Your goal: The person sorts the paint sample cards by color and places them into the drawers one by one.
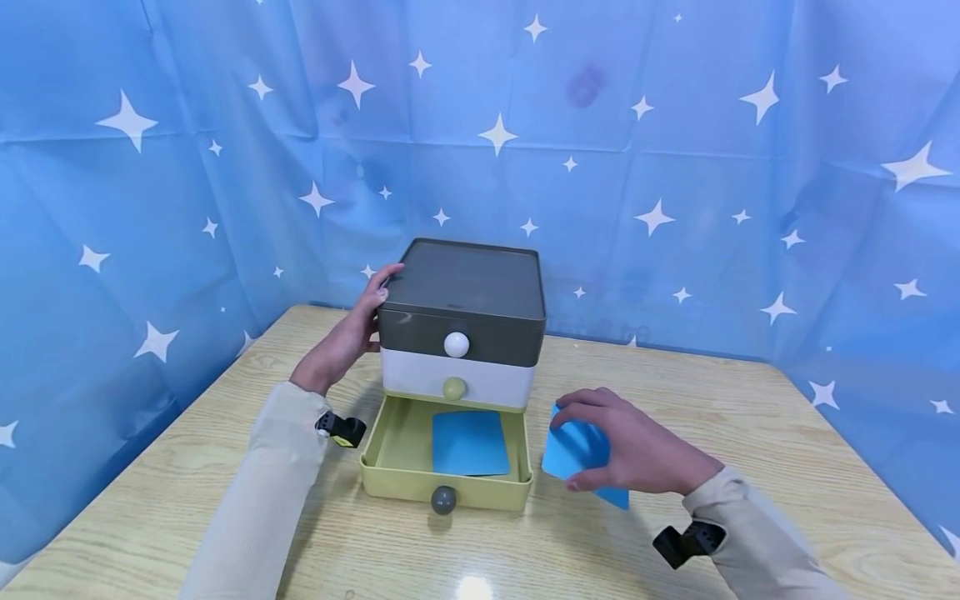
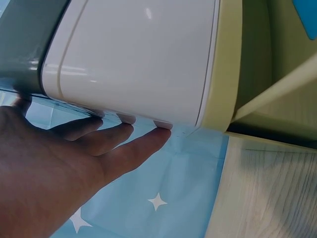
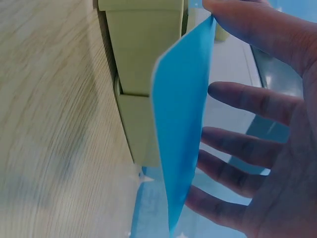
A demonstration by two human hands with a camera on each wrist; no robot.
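Hands: left hand point(image 1: 347, 337) flat on cabinet point(image 1: 461, 321) | right hand point(image 1: 626, 450) pinches blue card point(image 1: 577, 450), probably one, partly hidden

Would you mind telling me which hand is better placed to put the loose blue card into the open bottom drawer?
The right hand: it holds the blue card beside the open drawer. The left hand rests on the cabinet's side.

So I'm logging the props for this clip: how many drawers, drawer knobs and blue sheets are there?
Drawers: 3, grey top, white middle, yellow-green bottom pulled open.
Knobs: 3, white, green, grey.
Blue sheets: 2, one in the open drawer, one in the right hand.
Total: 8.
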